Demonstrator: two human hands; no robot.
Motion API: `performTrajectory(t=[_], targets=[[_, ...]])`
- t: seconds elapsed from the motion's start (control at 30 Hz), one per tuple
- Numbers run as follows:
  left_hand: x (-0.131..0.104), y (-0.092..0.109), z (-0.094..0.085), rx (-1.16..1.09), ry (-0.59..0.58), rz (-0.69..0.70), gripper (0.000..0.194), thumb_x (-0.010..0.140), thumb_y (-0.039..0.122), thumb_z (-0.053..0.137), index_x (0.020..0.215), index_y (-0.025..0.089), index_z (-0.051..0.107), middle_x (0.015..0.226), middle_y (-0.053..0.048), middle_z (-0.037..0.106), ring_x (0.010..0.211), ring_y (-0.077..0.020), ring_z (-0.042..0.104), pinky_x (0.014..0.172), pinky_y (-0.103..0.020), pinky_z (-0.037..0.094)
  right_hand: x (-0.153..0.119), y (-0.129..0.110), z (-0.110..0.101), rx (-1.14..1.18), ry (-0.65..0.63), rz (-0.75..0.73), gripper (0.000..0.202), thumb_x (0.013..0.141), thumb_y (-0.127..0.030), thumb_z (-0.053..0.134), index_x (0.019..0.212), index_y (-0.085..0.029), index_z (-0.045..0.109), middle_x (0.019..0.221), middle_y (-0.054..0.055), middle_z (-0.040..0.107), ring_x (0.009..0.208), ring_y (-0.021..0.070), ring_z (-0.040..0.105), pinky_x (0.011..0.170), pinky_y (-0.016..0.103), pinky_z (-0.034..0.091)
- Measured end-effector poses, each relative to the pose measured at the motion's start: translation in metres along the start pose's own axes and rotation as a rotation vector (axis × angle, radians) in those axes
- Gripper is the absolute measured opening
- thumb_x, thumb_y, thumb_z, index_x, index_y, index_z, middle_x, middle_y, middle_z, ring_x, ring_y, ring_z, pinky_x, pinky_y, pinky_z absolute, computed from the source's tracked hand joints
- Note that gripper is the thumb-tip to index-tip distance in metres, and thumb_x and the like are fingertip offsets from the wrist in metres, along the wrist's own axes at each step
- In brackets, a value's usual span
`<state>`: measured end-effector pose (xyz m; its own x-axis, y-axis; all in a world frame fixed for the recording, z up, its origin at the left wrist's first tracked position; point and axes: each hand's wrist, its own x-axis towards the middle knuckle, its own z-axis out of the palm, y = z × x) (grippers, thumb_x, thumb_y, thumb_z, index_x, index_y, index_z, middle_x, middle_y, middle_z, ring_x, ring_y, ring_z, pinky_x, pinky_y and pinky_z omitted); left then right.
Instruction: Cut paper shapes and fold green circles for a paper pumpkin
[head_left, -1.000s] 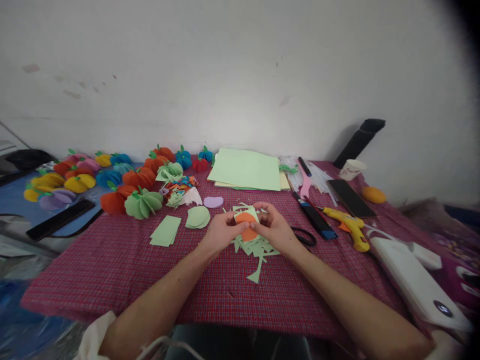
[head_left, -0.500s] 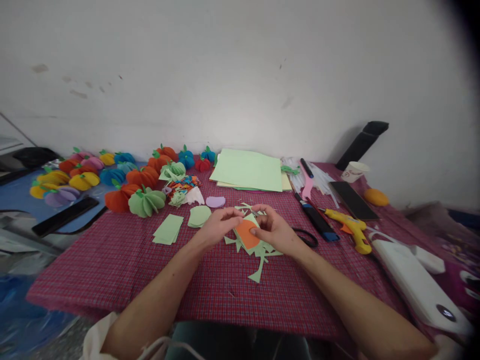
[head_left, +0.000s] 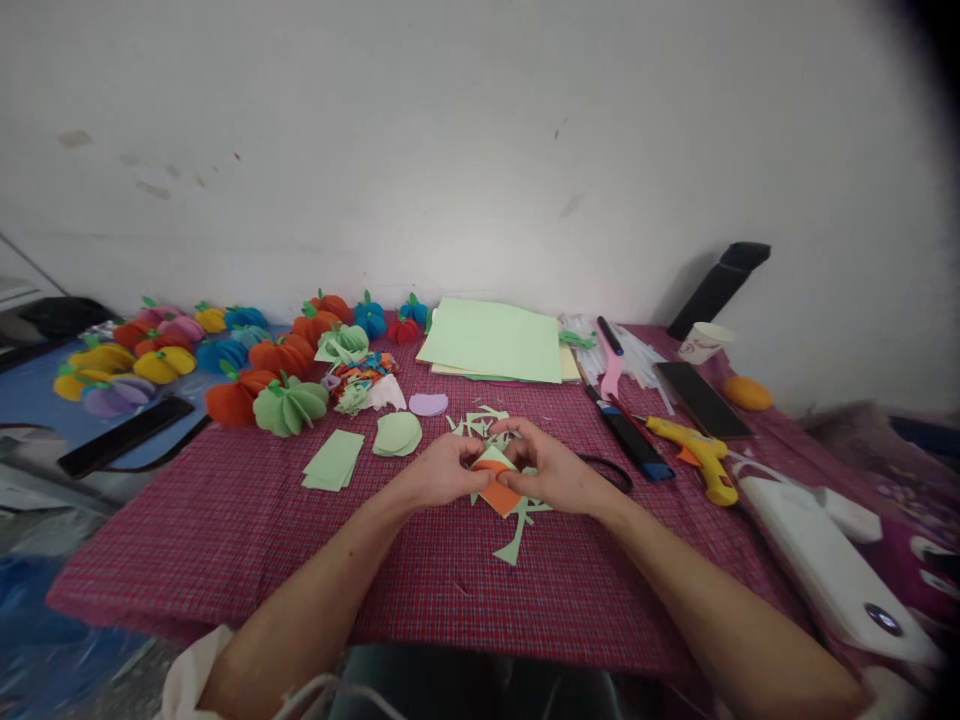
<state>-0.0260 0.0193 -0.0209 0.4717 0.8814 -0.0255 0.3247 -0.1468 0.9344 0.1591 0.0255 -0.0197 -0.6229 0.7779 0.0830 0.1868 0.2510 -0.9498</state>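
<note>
Over the middle of the table, both hands hold an orange paper piece (head_left: 500, 498) against light green paper (head_left: 493, 454). My left hand (head_left: 447, 470) is closed on its left edge, thumb on top. My right hand (head_left: 553, 472) pinches the right side, with its thumb pressing on the orange face. Below and around them lie light green paper scraps (head_left: 511, 545). Left of my left hand are a stack of rounded green pieces (head_left: 397, 433) and a stack of green rectangles (head_left: 334, 460). A black loop handle (head_left: 611, 470) shows beside my right wrist; the rest of it is hidden.
Several paper pumpkins (head_left: 291, 403) crowd the left side. Green sheets (head_left: 495, 340) lie at the back, near a purple paper piece (head_left: 428, 404). To the right are a utility knife (head_left: 630, 435), a yellow glue gun (head_left: 697, 450), a phone (head_left: 701, 398), a paper cup (head_left: 705, 342) and a white device (head_left: 832, 565).
My left hand has closed on the papers, where its fingertips only met the edge before. The orange piece has shifted slightly lower, and its upper part now looks bent or folded.
</note>
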Motion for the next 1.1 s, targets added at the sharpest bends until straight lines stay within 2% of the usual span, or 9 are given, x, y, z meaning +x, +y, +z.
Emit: performTrajectory(t=[0.17,0.23,0.3,0.37,0.5,0.57,0.67,0.9,1.1], targets=[[-0.001,0.0,0.002,-0.037,-0.04,-0.04,0.012,0.064,0.025,0.053,0.059,0.014,0.052,0.053,0.005,0.041,0.048,-0.0066,0.034,0.045,-0.019,0.027,0.0,0.001,0.0,-0.042,-0.001,-0.019,0.049,0.071,-0.013,0.055,0.115,-0.021,0.037,0.063,-0.007,0.046,0.054,0.0063,0.043,0.046,0.016,0.033],[0.0,-0.001,0.003,-0.085,-0.021,-0.051,0.012,0.063,0.025,0.055,0.061,0.013,0.056,0.053,0.004,0.045,0.049,-0.0071,0.038,0.046,-0.019,0.029,0.001,0.0,-0.001,-0.032,0.009,-0.02,0.049,0.071,-0.015,0.056,0.116,-0.021,0.037,0.064,-0.007,0.047,0.055,0.0067,0.045,0.048,0.017,0.035],[0.001,0.0,0.003,-0.171,0.04,-0.064,0.014,0.063,0.025,0.057,0.067,0.012,0.06,0.057,0.002,0.051,0.051,-0.0084,0.044,0.048,-0.02,0.033,0.003,-0.001,-0.002,0.039,0.047,-0.021,0.05,0.071,-0.019,0.059,0.116,-0.021,0.037,0.068,-0.005,0.051,0.058,0.008,0.048,0.051,0.018,0.038],[0.002,0.001,0.004,-0.299,0.151,-0.078,0.019,0.063,0.026,0.059,0.076,0.012,0.062,0.065,0.0,0.058,0.056,-0.0104,0.05,0.052,-0.021,0.038,0.005,-0.002,-0.004,0.165,0.131,-0.01,0.049,0.071,-0.025,0.061,0.114,-0.022,0.038,0.078,-0.002,0.055,0.065,0.0097,0.053,0.056,0.021,0.042],[0.005,0.005,0.006,-0.571,0.352,-0.051,0.028,0.065,0.027,0.061,0.088,0.012,0.062,0.077,-0.004,0.064,0.065,-0.0133,0.057,0.064,-0.027,0.044,0.009,-0.001,-0.004,0.338,0.342,0.059,0.031,0.074,-0.034,0.058,0.099,-0.019,0.05,0.086,0.001,0.057,0.071,0.0108,0.056,0.063,0.023,0.045],[0.006,0.006,0.008,-0.639,0.411,-0.033,0.029,0.065,0.028,0.061,0.088,0.011,0.062,0.077,-0.004,0.065,0.066,-0.0141,0.058,0.067,-0.029,0.044,0.01,-0.001,0.0,0.346,0.365,0.079,0.025,0.072,-0.035,0.06,0.09,-0.017,0.054,0.082,0.001,0.058,0.071,0.0112,0.055,0.064,0.023,0.044],[0.006,0.007,0.011,-0.688,0.467,-0.01,0.029,0.064,0.027,0.062,0.089,0.012,0.063,0.075,-0.004,0.066,0.068,-0.0151,0.059,0.07,-0.03,0.044,0.011,0.0,0.01,0.344,0.326,0.096,0.026,0.068,-0.036,0.064,0.083,-0.016,0.056,0.074,0.0,0.059,0.066,0.0119,0.054,0.062,0.025,0.044],[0.006,0.009,0.02,-0.703,0.469,-0.021,0.026,0.065,0.024,0.062,0.087,0.011,0.062,0.075,-0.004,0.066,0.069,-0.0143,0.058,0.069,-0.028,0.044,0.01,0.008,0.014,0.303,0.434,0.059,0.023,0.071,-0.037,0.061,0.073,-0.015,0.057,0.062,-0.002,0.054,0.055,0.0092,0.047,0.052,0.022,0.038],[0.005,0.007,0.02,-0.754,0.412,-0.049,0.028,0.066,0.026,0.061,0.091,0.012,0.063,0.076,-0.005,0.066,0.065,-0.0146,0.057,0.063,-0.027,0.043,0.009,0.008,0.01,0.27,0.439,0.07,0.023,0.07,-0.037,0.061,0.068,-0.015,0.056,0.056,-0.004,0.051,0.048,0.0076,0.043,0.047,0.02,0.035]])
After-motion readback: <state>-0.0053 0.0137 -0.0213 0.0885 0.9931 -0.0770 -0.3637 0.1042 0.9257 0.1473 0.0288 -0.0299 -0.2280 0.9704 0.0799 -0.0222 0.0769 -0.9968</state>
